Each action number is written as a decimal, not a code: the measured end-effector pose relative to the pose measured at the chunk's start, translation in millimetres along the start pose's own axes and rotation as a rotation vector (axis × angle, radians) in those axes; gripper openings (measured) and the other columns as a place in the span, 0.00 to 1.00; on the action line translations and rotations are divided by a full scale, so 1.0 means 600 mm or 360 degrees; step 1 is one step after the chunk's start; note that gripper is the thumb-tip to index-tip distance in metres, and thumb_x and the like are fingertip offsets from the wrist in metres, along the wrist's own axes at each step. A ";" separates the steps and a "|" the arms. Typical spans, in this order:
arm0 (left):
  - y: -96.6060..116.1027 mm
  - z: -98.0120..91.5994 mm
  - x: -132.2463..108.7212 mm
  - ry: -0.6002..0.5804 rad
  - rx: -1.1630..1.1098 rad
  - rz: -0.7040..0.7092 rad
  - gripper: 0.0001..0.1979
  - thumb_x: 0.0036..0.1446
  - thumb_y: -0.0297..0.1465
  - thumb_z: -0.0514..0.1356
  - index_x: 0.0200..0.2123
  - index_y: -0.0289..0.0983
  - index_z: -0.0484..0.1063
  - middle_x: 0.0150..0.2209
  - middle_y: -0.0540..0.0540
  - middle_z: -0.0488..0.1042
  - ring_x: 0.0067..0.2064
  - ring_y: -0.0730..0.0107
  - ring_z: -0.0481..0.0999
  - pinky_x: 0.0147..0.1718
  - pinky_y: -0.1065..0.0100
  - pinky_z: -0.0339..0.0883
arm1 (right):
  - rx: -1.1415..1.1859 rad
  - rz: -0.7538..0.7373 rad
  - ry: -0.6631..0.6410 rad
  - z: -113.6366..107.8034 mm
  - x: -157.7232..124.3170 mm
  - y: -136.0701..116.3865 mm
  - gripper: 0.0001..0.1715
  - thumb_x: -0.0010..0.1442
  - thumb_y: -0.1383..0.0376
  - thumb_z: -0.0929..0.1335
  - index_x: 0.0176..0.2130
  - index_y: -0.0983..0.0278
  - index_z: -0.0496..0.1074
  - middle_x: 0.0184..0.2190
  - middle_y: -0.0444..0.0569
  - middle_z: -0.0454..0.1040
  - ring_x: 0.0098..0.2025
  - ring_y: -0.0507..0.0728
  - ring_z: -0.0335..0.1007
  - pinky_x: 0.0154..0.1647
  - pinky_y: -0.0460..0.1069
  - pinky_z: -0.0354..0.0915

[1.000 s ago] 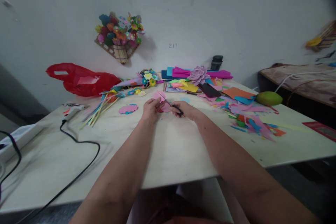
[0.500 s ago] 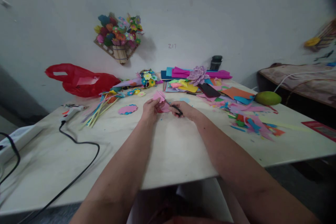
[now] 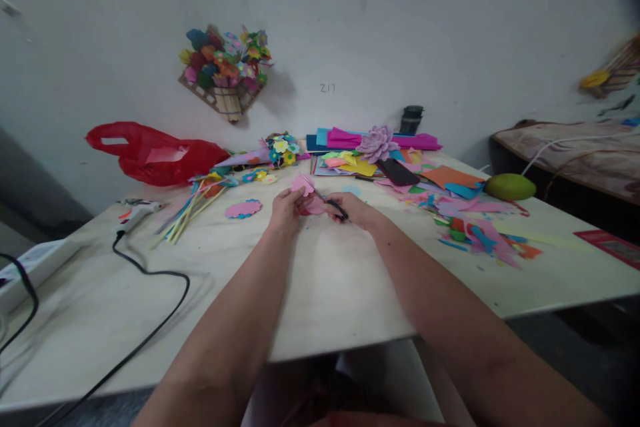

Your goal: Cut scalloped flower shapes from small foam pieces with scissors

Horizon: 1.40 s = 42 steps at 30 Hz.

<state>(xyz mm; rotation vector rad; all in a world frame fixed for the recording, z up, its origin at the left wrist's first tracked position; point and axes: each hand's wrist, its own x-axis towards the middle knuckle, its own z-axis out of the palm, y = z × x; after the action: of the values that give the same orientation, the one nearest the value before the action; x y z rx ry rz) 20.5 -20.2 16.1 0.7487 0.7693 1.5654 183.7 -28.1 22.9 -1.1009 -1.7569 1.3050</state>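
My left hand (image 3: pixel 287 208) pinches a small pink foam or paper piece (image 3: pixel 302 185) with a scalloped edge. Black-handled scissors (image 3: pixel 339 209) are gripped in my right hand (image 3: pixel 351 207), their blades pointing up and left at the pink piece. Under the blades, another pink piece (image 3: pixel 315 205) shows between the hands, partly hidden by fingers. Left of my hands, a pink oval with a blue scalloped border (image 3: pixel 243 209) lies flat on the white table (image 3: pixel 330 280).
Coloured scraps (image 3: pixel 483 237) lie at the right, near a green mango-like fruit (image 3: pixel 511 187) and a dark phone (image 3: pixel 397 172). A glue gun (image 3: pixel 140 215) with its black cord, paper strips (image 3: pixel 193 210) and a red bag (image 3: pixel 150 157) are at the left.
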 end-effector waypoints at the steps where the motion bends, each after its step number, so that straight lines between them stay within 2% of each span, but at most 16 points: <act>1: 0.000 0.000 0.000 -0.0005 -0.0002 0.0003 0.06 0.44 0.22 0.65 0.25 0.33 0.69 0.24 0.46 0.76 0.31 0.65 0.80 0.35 0.67 0.72 | 0.0005 0.0000 -0.0002 0.000 0.000 0.001 0.14 0.52 0.57 0.70 0.27 0.65 0.66 0.15 0.38 0.61 0.16 0.46 0.55 0.19 0.44 0.50; 9: 0.000 -0.001 0.000 -0.0059 -0.0029 0.0015 0.08 0.43 0.22 0.66 0.25 0.34 0.68 0.24 0.47 0.76 0.32 0.64 0.80 0.36 0.66 0.73 | 0.0037 0.0012 0.0011 0.001 0.000 -0.001 0.11 0.52 0.60 0.69 0.28 0.65 0.66 0.15 0.37 0.61 0.16 0.46 0.55 0.18 0.43 0.50; 18: 0.000 -0.002 0.000 -0.0081 0.0003 -0.0020 0.08 0.41 0.23 0.66 0.22 0.34 0.67 0.23 0.47 0.75 0.33 0.64 0.80 0.37 0.66 0.73 | 0.0081 0.0004 0.0009 0.002 0.004 0.002 0.12 0.52 0.59 0.70 0.28 0.65 0.67 0.15 0.38 0.61 0.16 0.46 0.56 0.18 0.43 0.51; 24: 0.001 0.003 -0.003 -0.0093 0.0021 -0.0071 0.06 0.41 0.22 0.64 0.25 0.33 0.69 0.26 0.45 0.77 0.31 0.65 0.79 0.33 0.68 0.73 | 0.0086 -0.0026 0.0057 0.002 0.006 0.005 0.11 0.52 0.60 0.70 0.31 0.65 0.69 0.16 0.38 0.62 0.17 0.46 0.55 0.17 0.42 0.50; 29: -0.002 0.003 -0.004 -0.0194 0.0109 -0.0121 0.05 0.41 0.23 0.64 0.26 0.32 0.71 0.26 0.43 0.77 0.26 0.66 0.77 0.27 0.67 0.72 | 0.0068 -0.0046 0.0076 -0.001 0.008 0.009 0.16 0.50 0.55 0.71 0.33 0.65 0.70 0.17 0.38 0.62 0.17 0.46 0.56 0.17 0.42 0.50; 33: -0.004 -0.001 -0.002 -0.0181 0.0157 -0.0100 0.08 0.40 0.23 0.66 0.27 0.33 0.70 0.24 0.46 0.75 0.24 0.70 0.75 0.25 0.69 0.71 | 0.0046 -0.0048 0.0067 -0.003 0.012 0.016 0.19 0.49 0.53 0.71 0.34 0.65 0.70 0.17 0.39 0.63 0.17 0.46 0.56 0.17 0.43 0.50; 38: -0.002 -0.003 0.000 -0.0218 0.0197 -0.0060 0.11 0.41 0.29 0.67 0.29 0.34 0.71 0.26 0.46 0.75 0.25 0.69 0.76 0.24 0.68 0.71 | 0.0014 -0.0047 0.0037 -0.002 0.010 0.012 0.16 0.50 0.55 0.70 0.30 0.65 0.68 0.16 0.38 0.62 0.17 0.46 0.56 0.18 0.43 0.51; 42: -0.001 -0.005 0.001 -0.0141 0.0249 0.0015 0.12 0.39 0.30 0.68 0.26 0.35 0.68 0.22 0.49 0.73 0.23 0.70 0.73 0.22 0.69 0.70 | 0.0015 -0.0014 0.0001 0.000 0.000 -0.001 0.14 0.50 0.58 0.70 0.26 0.65 0.65 0.15 0.38 0.61 0.17 0.46 0.56 0.17 0.43 0.51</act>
<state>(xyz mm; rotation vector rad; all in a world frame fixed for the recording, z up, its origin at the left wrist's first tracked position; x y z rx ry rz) 18.5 -19.9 13.6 0.9315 0.8302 1.4821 183.2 -28.1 23.5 -1.0871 -1.7511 1.3064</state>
